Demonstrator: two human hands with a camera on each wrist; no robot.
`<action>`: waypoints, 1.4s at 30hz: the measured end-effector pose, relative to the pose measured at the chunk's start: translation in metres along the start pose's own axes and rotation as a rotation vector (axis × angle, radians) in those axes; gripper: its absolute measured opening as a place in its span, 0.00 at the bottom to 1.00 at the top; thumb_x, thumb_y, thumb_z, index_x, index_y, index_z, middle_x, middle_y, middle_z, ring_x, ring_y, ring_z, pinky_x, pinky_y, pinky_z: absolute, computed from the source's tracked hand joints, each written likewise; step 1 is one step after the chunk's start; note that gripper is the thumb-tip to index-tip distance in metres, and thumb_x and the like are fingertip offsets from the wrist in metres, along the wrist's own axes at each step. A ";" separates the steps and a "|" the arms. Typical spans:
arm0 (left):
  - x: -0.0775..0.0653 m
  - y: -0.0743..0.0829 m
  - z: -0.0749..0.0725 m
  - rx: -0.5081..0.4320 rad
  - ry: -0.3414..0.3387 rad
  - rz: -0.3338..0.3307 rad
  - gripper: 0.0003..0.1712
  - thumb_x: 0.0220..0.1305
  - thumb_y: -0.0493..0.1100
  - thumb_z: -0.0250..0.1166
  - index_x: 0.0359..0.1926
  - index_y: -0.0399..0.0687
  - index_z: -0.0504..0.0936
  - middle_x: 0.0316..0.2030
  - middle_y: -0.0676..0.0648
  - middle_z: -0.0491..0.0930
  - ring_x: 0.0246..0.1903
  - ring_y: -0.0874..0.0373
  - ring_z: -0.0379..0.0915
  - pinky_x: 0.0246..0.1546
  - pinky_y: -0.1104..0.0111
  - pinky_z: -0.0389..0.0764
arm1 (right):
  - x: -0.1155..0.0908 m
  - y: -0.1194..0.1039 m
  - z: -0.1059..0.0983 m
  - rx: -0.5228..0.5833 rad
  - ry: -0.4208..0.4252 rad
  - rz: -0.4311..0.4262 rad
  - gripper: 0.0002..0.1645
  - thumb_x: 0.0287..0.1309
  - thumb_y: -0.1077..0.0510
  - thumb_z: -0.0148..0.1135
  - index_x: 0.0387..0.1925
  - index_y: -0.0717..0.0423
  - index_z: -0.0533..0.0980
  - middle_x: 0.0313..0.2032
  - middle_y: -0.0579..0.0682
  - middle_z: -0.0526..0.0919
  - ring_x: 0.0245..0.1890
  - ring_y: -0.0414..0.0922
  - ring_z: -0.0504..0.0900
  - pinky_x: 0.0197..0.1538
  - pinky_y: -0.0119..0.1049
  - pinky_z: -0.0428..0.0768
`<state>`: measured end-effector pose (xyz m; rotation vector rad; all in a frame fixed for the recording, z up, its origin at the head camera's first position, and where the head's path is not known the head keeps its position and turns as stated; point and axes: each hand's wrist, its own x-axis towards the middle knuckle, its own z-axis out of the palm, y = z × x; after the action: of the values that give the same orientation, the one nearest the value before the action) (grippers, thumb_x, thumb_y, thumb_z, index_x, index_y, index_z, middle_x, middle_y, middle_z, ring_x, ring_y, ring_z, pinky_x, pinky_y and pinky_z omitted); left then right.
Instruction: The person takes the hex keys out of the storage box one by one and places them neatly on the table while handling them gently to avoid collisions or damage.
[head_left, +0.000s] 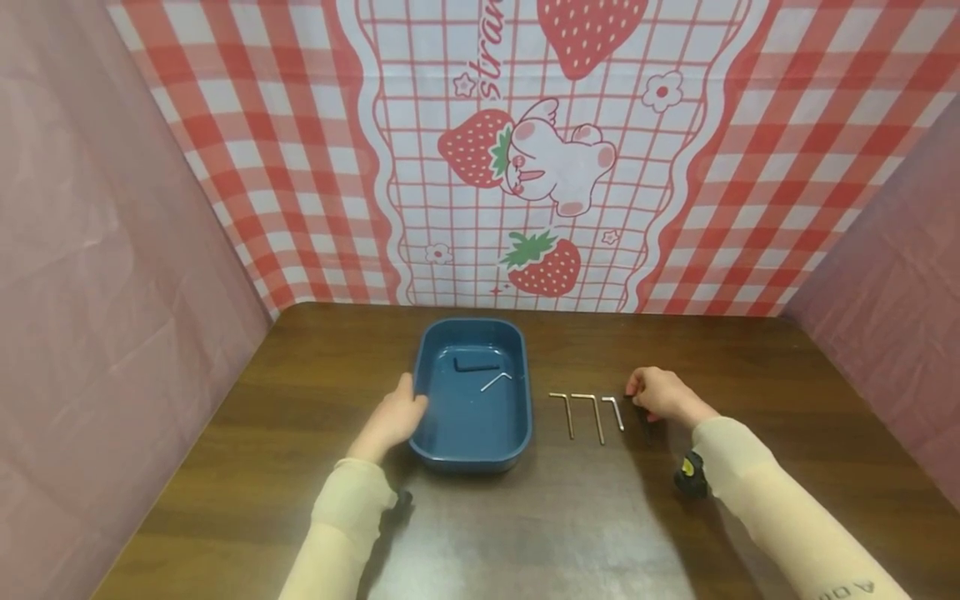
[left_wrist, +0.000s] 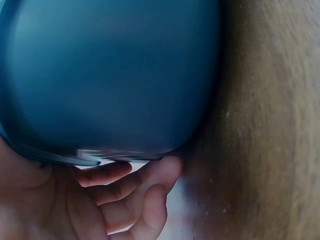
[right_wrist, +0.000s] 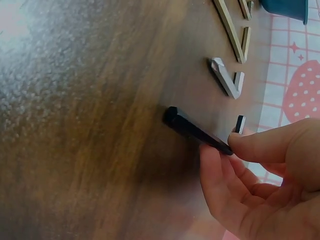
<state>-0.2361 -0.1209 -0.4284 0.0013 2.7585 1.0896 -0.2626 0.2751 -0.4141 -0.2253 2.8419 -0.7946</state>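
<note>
At the left side of a blue rectangular tray (head_left: 471, 433), my left hand (head_left: 397, 412) holds the rim, its curled fingers against the outer wall in the left wrist view. Inside the tray lie a black hex key (head_left: 476, 367) and a silver hex key (head_left: 495, 381). My right hand (head_left: 662, 394) pinches another black hex key (right_wrist: 197, 131) near its bend, between thumb and fingers; its long arm angles over the table. Left of that hand, two brass-coloured hex keys (head_left: 597, 417) and a short silver hex key (head_left: 614, 412) lie in a row.
Everything stands on a brown wooden table (head_left: 540, 533). A red-and-white strawberry cloth (head_left: 525, 208) hangs behind its far edge, and pink curtains (head_left: 112, 333) close off both sides. A dark wrist device (head_left: 691, 473) is strapped to the right wrist.
</note>
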 end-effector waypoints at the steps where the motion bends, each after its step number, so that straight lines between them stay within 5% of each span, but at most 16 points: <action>1: 0.000 0.000 0.000 0.001 -0.002 0.000 0.34 0.65 0.46 0.43 0.66 0.31 0.47 0.61 0.29 0.60 0.58 0.37 0.62 0.56 0.48 0.64 | 0.000 0.001 0.000 -0.003 0.003 -0.002 0.06 0.42 0.72 0.52 0.27 0.66 0.72 0.23 0.52 0.74 0.17 0.42 0.74 0.19 0.33 0.77; 20: -0.001 0.002 0.001 -0.002 -0.005 -0.012 0.34 0.65 0.46 0.42 0.67 0.32 0.47 0.62 0.29 0.59 0.59 0.37 0.61 0.57 0.48 0.63 | 0.000 0.006 0.006 -0.076 0.035 -0.021 0.07 0.40 0.71 0.53 0.26 0.62 0.73 0.19 0.49 0.74 0.13 0.39 0.72 0.19 0.31 0.73; 42: -0.002 0.003 -0.001 -0.018 -0.013 -0.014 0.34 0.66 0.46 0.42 0.66 0.32 0.47 0.62 0.29 0.59 0.59 0.37 0.61 0.57 0.48 0.63 | 0.001 0.006 0.004 -0.037 0.023 -0.036 0.05 0.43 0.70 0.55 0.27 0.62 0.74 0.21 0.49 0.75 0.18 0.40 0.72 0.20 0.31 0.75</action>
<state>-0.2347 -0.1197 -0.4258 -0.0126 2.7326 1.1075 -0.2634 0.2775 -0.4208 -0.2754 2.8838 -0.7569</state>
